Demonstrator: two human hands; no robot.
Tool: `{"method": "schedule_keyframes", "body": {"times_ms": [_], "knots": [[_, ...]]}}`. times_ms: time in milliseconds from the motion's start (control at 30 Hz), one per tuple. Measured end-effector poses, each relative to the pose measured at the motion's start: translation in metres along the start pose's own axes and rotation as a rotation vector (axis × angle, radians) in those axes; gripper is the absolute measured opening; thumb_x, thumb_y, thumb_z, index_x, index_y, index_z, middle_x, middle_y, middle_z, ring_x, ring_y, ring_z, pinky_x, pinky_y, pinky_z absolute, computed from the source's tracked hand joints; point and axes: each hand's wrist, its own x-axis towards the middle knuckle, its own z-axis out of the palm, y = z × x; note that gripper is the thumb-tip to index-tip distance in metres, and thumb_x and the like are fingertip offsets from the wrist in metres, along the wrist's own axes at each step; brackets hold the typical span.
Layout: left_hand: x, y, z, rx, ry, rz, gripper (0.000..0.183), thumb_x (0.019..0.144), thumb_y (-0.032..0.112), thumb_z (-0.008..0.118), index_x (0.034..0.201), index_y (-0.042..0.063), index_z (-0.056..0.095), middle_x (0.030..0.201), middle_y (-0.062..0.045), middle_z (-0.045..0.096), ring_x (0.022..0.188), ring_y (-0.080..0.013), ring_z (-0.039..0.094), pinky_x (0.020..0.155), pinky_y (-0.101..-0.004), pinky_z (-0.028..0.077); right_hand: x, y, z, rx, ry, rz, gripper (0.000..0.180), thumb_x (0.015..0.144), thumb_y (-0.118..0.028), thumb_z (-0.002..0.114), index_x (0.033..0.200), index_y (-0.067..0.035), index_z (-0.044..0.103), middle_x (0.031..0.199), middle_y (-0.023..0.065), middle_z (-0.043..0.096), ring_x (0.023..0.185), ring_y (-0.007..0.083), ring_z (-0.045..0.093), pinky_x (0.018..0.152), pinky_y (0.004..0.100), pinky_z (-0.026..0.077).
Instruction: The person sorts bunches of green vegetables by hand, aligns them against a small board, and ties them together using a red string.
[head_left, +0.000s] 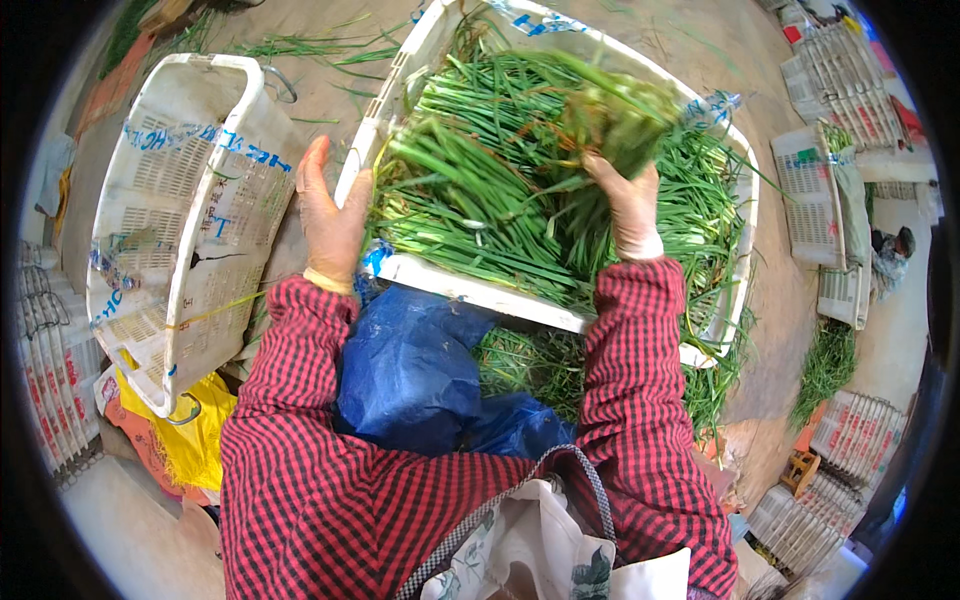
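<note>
Before me stands a white plastic crate (487, 292) heaped with long, thin greens that look like garlic chives (480, 202). My right hand (634, 206), over the crate's right half, grips a blurred bunch of chives (630, 112), its leaves partly yellowed. At the crate's left rim is my left hand (334, 225), fingers spread and nothing in it. A yellowish band (328, 281) circles the left wrist. Both hands seem to wear thin, pale gloves. Blue tape with writing is stuck on the crate's rim.
An empty white plastic crate (217, 225) stands on its side at left, beside a yellow sack (191, 427). Blue plastic (412, 367) covers my lap. Loose greens (525, 364) lie below the crate. Stacked crates (855, 442) and another person (891, 259) are at right.
</note>
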Motion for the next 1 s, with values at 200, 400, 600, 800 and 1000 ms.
{"method": "schedule_keyframes", "body": {"times_ms": [200,400,600,800,1000], "knots": [[-0.01,0.095,0.056,0.191,-0.408,0.514,0.089,0.075,0.042,0.076,0.143,0.001,0.035,0.146,-0.02,0.038,0.138,-0.0326,0.032,0.114,-0.0405,0.024,-0.031,0.013,-0.052,0.25,0.043,0.094,0.041,0.073,-0.011,0.077,0.11,-0.001,0.062,0.101,0.0043,0.067,0.09,0.0148,0.063,0.085,0.0311,0.049],[-0.033,0.141,0.143,-0.708,-0.88,0.145,0.092,0.067,0.048,0.076,0.137,0.004,0.037,0.137,-0.016,0.04,0.127,-0.0349,0.04,0.11,-0.0406,0.03,-0.047,0.014,-0.036,0.204,-0.305,-0.027,0.069,0.079,-0.008,0.071,0.138,-0.005,0.036,0.131,0.0103,0.051,0.115,0.0227,0.053,0.1,0.0346,0.043],[-0.065,0.258,0.121,-0.433,-0.608,0.689,0.102,0.051,0.03,0.086,0.135,0.001,0.037,0.133,-0.02,0.045,0.125,-0.0347,0.044,0.107,-0.0419,0.033,-0.136,-0.074,-0.121,-0.083,0.107,-0.11,0.043,0.089,-0.008,0.06,0.13,-0.001,0.048,0.122,0.0101,0.057,0.108,0.02,0.056,0.096,0.0332,0.045],[-0.124,0.356,0.092,-1.048,-0.371,0.59,0.09,0.057,0.037,0.084,0.128,0.003,0.039,0.115,-0.02,0.055,0.106,-0.0375,0.055,0.094,-0.0447,0.044,-0.238,-0.185,-0.204,-0.051,0.294,-0.21,0.049,0.086,-0.006,0.065,0.131,-0.001,0.047,0.12,0.0099,0.057,0.106,0.0195,0.056,0.094,0.0318,0.046],[-0.195,0.342,0.061,-1.824,-0.708,-0.459,0.039,0.08,0.026,0.07,0.113,0.008,0.059,0.103,-0.005,0.063,0.094,-0.0161,0.061,0.083,-0.0322,0.051,-0.291,-0.24,-0.124,-0.948,-0.03,-0.03,0.114,0.07,-0.011,0.082,0.153,-0.014,0.004,0.145,0.0135,0.035,0.129,0.0231,0.039,0.107,0.036,0.033]]}}
